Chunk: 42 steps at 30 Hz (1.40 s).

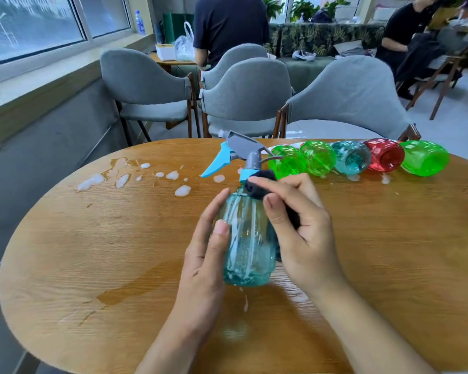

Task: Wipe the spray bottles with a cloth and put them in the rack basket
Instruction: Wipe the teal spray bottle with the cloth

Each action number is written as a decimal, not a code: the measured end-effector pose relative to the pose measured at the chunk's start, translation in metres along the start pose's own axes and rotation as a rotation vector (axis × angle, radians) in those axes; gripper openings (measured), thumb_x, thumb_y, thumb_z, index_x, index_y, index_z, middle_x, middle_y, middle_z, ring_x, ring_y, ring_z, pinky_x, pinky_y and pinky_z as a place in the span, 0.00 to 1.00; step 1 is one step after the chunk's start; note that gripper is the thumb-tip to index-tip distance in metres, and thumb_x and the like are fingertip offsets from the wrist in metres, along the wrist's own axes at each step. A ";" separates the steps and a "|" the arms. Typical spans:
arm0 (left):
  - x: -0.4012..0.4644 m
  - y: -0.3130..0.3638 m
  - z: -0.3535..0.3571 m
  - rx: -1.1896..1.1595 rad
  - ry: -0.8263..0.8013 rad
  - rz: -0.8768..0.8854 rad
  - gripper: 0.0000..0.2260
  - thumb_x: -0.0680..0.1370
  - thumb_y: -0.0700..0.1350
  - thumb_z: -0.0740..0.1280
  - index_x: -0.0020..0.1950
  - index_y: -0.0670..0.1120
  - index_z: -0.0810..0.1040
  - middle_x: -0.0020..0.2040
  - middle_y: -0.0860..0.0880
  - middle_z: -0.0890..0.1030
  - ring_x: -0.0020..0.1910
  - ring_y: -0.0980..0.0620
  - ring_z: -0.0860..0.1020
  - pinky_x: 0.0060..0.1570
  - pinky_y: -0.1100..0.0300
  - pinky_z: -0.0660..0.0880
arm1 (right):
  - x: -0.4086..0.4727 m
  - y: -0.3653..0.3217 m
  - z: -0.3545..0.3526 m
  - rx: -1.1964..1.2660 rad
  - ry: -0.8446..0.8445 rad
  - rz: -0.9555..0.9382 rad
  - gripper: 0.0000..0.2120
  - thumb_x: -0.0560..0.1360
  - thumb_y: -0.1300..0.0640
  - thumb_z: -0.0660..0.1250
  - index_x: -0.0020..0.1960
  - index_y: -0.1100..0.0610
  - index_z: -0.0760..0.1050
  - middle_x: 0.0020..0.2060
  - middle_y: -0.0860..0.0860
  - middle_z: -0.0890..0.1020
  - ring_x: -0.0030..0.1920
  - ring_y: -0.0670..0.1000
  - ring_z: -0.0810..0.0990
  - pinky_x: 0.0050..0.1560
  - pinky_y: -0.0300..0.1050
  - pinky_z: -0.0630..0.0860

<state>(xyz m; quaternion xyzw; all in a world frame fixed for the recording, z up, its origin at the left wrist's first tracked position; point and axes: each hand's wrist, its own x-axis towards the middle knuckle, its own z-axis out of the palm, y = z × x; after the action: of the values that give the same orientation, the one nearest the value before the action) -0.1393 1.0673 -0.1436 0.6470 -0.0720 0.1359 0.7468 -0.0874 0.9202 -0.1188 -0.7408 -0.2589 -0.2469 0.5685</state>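
Left grip (208, 255) curls round the teal spray bottle (247, 238) held upright over the round wooden table (97, 238); right grip (300, 225) pinches a dark cloth (260, 184) against its neck. Five more bottles (351, 157) lie in a row behind, foam splashes (183, 190) scattered to the left.

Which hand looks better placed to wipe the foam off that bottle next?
Probably the right hand: it grips the dark cloth against the teal bottle neck, while the left hand steadies it.
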 end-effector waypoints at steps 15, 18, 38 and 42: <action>0.007 0.005 -0.007 -0.039 0.097 0.050 0.18 0.84 0.59 0.61 0.74 0.66 0.77 0.75 0.52 0.79 0.74 0.47 0.77 0.73 0.40 0.75 | -0.021 -0.012 0.003 -0.052 0.043 -0.153 0.14 0.86 0.50 0.62 0.63 0.52 0.83 0.47 0.53 0.74 0.49 0.52 0.77 0.52 0.40 0.72; 0.002 0.006 0.001 0.033 -0.023 0.078 0.19 0.85 0.56 0.62 0.76 0.59 0.76 0.75 0.54 0.78 0.75 0.49 0.76 0.76 0.37 0.71 | -0.002 -0.007 -0.003 -0.099 0.087 -0.088 0.12 0.84 0.56 0.65 0.64 0.52 0.82 0.48 0.53 0.74 0.51 0.52 0.77 0.54 0.42 0.73; 0.007 0.009 -0.003 -0.139 0.077 -0.068 0.16 0.86 0.55 0.58 0.70 0.68 0.78 0.70 0.54 0.82 0.67 0.45 0.82 0.56 0.41 0.84 | -0.023 -0.002 0.006 0.374 0.219 0.267 0.12 0.83 0.51 0.63 0.57 0.42 0.85 0.54 0.48 0.84 0.59 0.52 0.82 0.63 0.52 0.77; 0.007 0.007 -0.002 -0.187 0.042 -0.066 0.17 0.86 0.56 0.56 0.71 0.66 0.78 0.71 0.52 0.82 0.69 0.45 0.81 0.56 0.51 0.84 | -0.030 -0.001 0.015 0.309 0.150 0.255 0.10 0.84 0.47 0.64 0.59 0.43 0.83 0.56 0.51 0.84 0.61 0.55 0.82 0.65 0.58 0.77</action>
<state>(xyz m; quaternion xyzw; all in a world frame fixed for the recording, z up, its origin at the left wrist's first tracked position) -0.1348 1.0712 -0.1357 0.5733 -0.0474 0.1175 0.8095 -0.1094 0.9319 -0.1412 -0.6512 -0.1546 -0.1849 0.7196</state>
